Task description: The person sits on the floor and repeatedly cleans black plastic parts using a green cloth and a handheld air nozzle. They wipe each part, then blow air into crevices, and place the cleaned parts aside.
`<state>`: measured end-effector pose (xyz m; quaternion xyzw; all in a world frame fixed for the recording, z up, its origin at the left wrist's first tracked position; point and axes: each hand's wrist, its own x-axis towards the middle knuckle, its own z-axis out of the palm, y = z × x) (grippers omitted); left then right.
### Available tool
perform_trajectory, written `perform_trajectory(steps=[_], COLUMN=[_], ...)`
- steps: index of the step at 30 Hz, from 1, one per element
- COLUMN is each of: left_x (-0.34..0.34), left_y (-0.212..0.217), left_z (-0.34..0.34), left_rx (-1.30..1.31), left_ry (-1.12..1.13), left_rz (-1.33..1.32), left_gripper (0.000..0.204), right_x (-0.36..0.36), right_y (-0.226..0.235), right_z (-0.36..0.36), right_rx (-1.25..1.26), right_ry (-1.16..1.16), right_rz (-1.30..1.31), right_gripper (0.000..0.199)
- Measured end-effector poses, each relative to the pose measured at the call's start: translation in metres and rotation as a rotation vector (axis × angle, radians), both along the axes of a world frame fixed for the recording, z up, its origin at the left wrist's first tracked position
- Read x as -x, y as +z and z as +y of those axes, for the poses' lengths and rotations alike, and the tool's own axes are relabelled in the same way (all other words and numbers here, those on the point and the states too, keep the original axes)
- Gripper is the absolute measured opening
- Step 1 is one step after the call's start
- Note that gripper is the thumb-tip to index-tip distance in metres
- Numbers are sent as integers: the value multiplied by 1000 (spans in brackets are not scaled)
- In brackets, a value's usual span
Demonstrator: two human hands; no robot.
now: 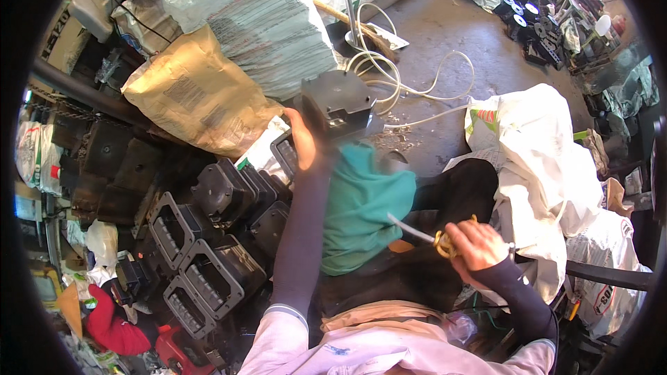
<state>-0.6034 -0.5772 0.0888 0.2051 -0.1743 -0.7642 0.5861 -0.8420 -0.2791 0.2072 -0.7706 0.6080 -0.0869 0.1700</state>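
My left hand point(303, 140) is stretched forward, gripping the near left side of a black plastic housing point(347, 103). Part of its fingers is hidden or smeared by motion there. In my right hand point(476, 244), above my right leg, is a tool with a long pale shaft point(411, 228) and a yellow part at its grip. The shaft points left, toward a green cloth point(361, 212) draped over my lap. My right fingers are closed round the grip; the tool's exact kind does not show.
Several black box-like housings point(214, 276) lie at my left. Beyond them is a brown paper sack point(198, 97), with a large white sack point(260, 28) behind. A pale hose point(431, 94) coils on the floor. White bags point(531, 160) lean at my right; black parts point(531, 21) are heaped far right.
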Motion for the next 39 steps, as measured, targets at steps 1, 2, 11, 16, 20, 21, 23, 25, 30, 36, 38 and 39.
perform_trajectory(steps=[1,2,11,16,20,21,23,25,30,36,38,39], left_x=[1,3,20,11,20,21,23,25,26,28,30,31], left_y=[-6,-11,-35,-23,-19,-17,-14,-10,-11,-15,-11,-8], left_z=[-4,-9,-9,-8,-3,-2,2,5,6,3,7,10], left_rx=[-21,9,58,46,26,6,17,90,153,297,338,370], left_ry=[-10,-39,-102,-86,-223,-238,-255,-247,-249,-203,-214,-212], left_rz=[-24,-53,-77,-126,-69,-31,-64,-175,-319,-453,-495,-543], left_gripper=[55,56,61,63,63,61,60,65,53,40,40,40], right_x=[5,8,-29,-27,-31,-29,-27,-24,-13,17,37,45], right_y=[14,26,9,3,19,24,35,46,67,88,87,82], right_z=[-7,-15,-96,-112,-116,-120,-124,-125,-154,-189,-183,-177], right_rx=[38,30,151,168,-123,-79,-77,-133,-73,-119,-64,2], right_ry=[14,18,-225,-472,-350,-428,-543,-445,-407,-273,-237,-257], right_rz=[24,49,11,25,-10,-9,-14,13,-22,67,175,171], right_gripper=[59,59,24,27,28,28,32,31,30,37,43,44])
